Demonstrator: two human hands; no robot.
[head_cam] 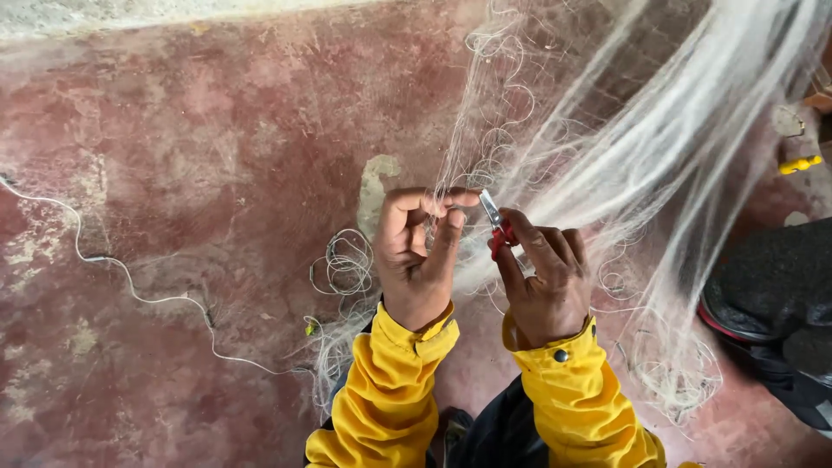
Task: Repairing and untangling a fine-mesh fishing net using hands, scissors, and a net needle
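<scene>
mid-frame, left hand [416, 251] pinches net [624, 165] strands, right hand [542, 277] grips red-handled snips [496, 225]; trimming, next cut needs tension

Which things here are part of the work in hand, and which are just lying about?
In use:
left hand pinching the white fishing net
right hand holding red-handled cutter

Lying about:
loose white cord on the red floor
yellow object
dark shoe

A worn, reddish-brown concrete floor [173, 173], blotched with pale patches where the colour has rubbed away, fills the view. A lighter grey strip [130, 13] borders its top edge. Soft daylight.
</scene>
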